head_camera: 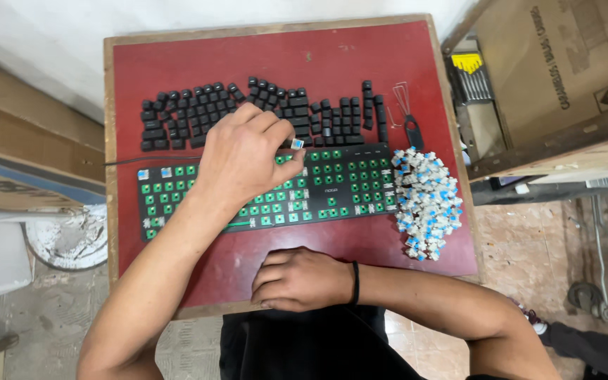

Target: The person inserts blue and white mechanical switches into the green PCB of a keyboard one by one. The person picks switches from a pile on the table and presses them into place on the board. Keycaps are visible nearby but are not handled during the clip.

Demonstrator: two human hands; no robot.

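Observation:
A black keyboard [350, 184] with its caps off shows green sockets and lies across a red tabletop [304, 60]. My left hand [244, 158] hovers over the keyboard's middle, thumb and finger pinched on a small blue and white key switch [297, 143] at the keyboard's far edge. My right hand [300, 278], with a black band on its wrist, rests curled in a loose fist on the table's near edge and holds nothing. A couple of switches [154, 173] sit in the keyboard's top left corner.
Black keycaps [191, 119] lie in rows behind the keyboard. A heap of blue and white switches [427, 204] sits at its right end, with a wire puller tool [408, 116] behind it. A cardboard box [564, 63] stands right; a white round container [72, 236] left.

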